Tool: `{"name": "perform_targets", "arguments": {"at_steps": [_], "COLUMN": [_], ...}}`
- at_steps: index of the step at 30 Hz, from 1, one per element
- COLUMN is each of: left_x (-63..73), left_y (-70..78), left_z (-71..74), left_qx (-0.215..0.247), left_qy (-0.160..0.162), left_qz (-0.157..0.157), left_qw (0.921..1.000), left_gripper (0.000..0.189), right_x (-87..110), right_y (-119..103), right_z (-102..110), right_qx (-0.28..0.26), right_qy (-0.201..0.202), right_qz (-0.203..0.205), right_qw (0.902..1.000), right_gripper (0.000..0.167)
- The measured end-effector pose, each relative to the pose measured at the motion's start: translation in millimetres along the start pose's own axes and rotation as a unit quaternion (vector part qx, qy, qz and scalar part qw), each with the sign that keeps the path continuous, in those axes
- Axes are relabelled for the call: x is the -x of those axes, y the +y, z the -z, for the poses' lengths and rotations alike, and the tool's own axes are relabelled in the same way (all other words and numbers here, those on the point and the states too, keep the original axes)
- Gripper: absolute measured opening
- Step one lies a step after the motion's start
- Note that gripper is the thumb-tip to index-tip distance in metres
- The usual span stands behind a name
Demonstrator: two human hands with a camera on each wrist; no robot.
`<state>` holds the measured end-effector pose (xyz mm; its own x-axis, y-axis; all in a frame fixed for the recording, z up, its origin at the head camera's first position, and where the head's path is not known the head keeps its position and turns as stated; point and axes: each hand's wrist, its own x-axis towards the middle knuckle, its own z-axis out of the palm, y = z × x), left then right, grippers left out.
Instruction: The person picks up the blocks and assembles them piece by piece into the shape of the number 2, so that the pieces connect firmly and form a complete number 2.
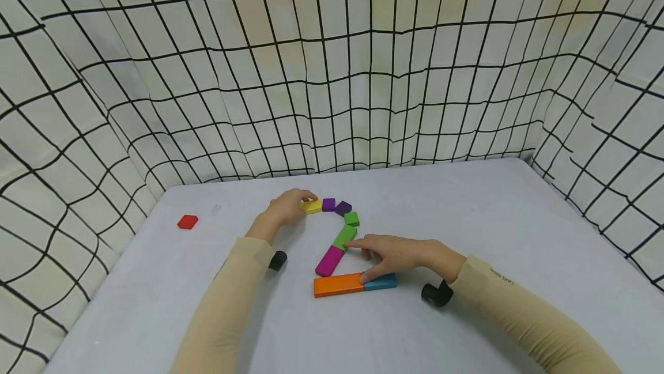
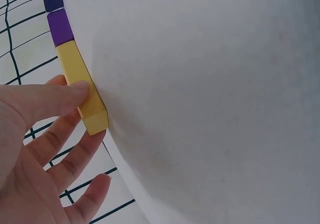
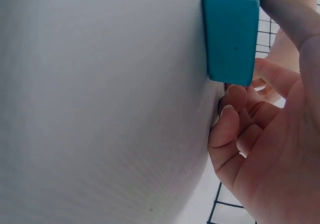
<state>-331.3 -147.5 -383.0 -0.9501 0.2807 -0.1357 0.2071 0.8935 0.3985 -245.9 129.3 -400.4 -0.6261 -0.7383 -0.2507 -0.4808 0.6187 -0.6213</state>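
Coloured blocks form a bent row like a "2" on the white table in the head view. My left hand (image 1: 288,206) pinches the yellow block (image 2: 82,84) at the row's far left end, thumb on one side and fingers on the other. Beside it come a purple block (image 1: 329,205), a dark purple block (image 1: 343,208), a small green block (image 1: 351,219), a long green block (image 1: 346,235) and a magenta block (image 1: 329,261). My right hand (image 1: 396,252) has its index finger at the long green block and its thumb where the orange block (image 1: 337,285) meets the blue block (image 1: 381,282).
A red block (image 1: 188,222) lies alone on the left of the white table (image 1: 493,212). Black netting (image 1: 332,74) over white cloth stands round the back and sides. Black wrist devices (image 1: 437,293) sit below both wrists.
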Motion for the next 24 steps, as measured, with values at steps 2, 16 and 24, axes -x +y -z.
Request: {"name": "perform_targets", "arguments": {"at_steps": [2,16,24], "left_x": [-0.1,0.7,1.2], "left_y": [-0.6,-1.2,-0.5], "left_z": [-0.3,-1.7,-0.8], "left_qx": [-0.001,0.004,0.004], "left_qy": [-0.001,-0.001,-0.002], "left_qz": [0.002,0.0,0.001], "left_qw": [1.0,1.0,1.0], "left_gripper": [0.049,0.048,0.048], "right_x": [0.0,-2.0,-2.3], "right_y": [-0.1,2.2,3.2], "right_z": [0.0,-2.0,-1.8], "right_qx": [-0.002,0.001,0.008], "right_qy": [-0.001,0.001,0.002], "right_qz": [-0.001,-0.002,-0.002], "right_qw": [1.0,1.0,1.0], "right_gripper": [0.077,0.078,0.078]}}
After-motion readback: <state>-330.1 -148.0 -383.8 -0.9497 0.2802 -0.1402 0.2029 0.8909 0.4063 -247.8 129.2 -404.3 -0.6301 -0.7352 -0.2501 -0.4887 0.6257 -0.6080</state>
